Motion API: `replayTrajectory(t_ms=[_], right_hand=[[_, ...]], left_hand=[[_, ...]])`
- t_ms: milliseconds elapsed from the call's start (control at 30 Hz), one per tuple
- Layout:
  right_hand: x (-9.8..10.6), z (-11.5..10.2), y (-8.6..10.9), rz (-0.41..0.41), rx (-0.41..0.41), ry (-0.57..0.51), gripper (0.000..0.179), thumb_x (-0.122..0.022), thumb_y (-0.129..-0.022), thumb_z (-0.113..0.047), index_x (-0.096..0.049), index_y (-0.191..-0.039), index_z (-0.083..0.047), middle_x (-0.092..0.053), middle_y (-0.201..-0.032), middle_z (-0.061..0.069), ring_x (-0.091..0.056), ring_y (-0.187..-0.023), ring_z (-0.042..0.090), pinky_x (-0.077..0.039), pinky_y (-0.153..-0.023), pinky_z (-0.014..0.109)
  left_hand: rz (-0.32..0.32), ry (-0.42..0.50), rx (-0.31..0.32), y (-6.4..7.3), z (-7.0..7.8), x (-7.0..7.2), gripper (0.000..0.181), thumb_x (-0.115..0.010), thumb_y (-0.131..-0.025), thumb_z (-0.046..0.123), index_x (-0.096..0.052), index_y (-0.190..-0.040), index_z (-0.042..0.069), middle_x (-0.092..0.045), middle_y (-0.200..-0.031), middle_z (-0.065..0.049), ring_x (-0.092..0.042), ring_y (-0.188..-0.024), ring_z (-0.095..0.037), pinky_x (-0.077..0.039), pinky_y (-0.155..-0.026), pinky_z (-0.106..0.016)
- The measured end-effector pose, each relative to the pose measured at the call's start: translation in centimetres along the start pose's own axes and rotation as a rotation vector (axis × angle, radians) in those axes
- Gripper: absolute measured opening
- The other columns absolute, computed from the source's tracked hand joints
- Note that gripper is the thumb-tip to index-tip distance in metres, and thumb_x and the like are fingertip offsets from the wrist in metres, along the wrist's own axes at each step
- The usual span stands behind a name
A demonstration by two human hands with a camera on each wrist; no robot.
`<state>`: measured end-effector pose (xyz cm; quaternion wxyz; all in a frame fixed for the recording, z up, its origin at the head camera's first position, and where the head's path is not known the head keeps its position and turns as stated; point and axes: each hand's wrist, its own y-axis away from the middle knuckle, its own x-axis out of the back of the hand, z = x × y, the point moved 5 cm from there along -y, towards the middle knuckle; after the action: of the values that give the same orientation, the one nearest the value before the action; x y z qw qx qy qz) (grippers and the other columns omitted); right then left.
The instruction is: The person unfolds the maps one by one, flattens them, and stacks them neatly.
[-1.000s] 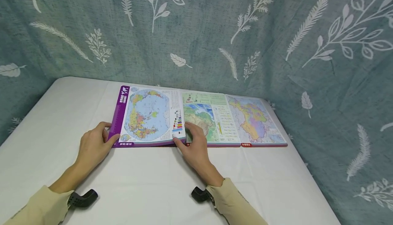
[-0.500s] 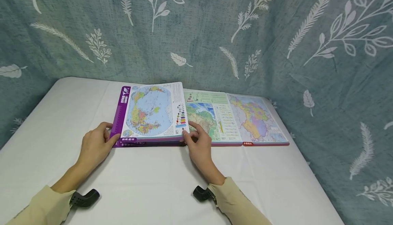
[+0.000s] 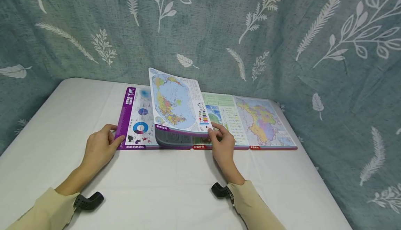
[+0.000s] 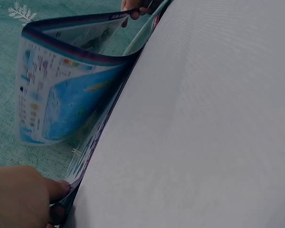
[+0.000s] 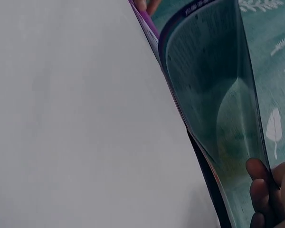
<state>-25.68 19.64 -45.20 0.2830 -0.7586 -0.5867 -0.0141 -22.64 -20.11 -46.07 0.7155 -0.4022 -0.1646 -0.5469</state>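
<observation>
A folding map with several panels (image 3: 263, 122) lies along the back of the table. My left hand (image 3: 98, 146) pinches its purple left edge near the front corner, thumb on top. Raised and tilted, the world-map panel (image 3: 178, 101) curves up from the fold. My right hand (image 3: 223, 144) pinches that panel's lower right corner. In the left wrist view, the bent panel (image 4: 66, 95) bows outward in a loop. Under it, on the left, a panel with round charts (image 3: 141, 127) shows. The right wrist view shows the panel's dark underside (image 5: 204, 61), with fingertips (image 5: 256, 168) at its edge.
The table has a white cloth (image 3: 156, 188). A teal curtain (image 3: 206, 41) with white leaf prints hangs right behind the map. Black wrist devices (image 3: 89, 201) sit at both sleeve cuffs.
My right hand has lifted the world-map panel's corner and carried it to the right, baring the chart panel beneath. The left hand stays on the purple edge.
</observation>
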Motion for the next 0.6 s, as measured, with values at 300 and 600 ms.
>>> replayTrajectory(t_ms=[300, 600], right_hand=[[2.9, 1.7, -0.9, 0.039, -0.057, 0.054, 0.023, -0.071, -0.102, -0.017, -0.076, -0.124, -0.01, -0.075, -0.076, 0.016, -0.059, -0.055, 0.02, -0.034, -0.049, 0.019], [4.8, 3.2, -1.2, 0.075, -0.118, 0.1, 0.022, -0.072, -0.101, -0.019, -0.077, -0.122, -0.011, -0.076, -0.078, 0.016, -0.06, -0.057, 0.012, -0.033, -0.048, 0.019]], left_hand=[[0.006, -0.002, -0.006, 0.0, 0.1, 0.0, 0.04, -0.081, -0.092, 0.011, -0.064, -0.12, -0.012, -0.052, -0.063, -0.003, -0.043, -0.06, -0.018, -0.031, -0.06, -0.032], [0.0, -0.006, -0.005, 0.0, 0.1, 0.0, 0.04, -0.081, -0.092, 0.012, -0.064, -0.12, -0.012, -0.052, -0.064, -0.003, -0.043, -0.06, -0.018, -0.031, -0.06, -0.032]])
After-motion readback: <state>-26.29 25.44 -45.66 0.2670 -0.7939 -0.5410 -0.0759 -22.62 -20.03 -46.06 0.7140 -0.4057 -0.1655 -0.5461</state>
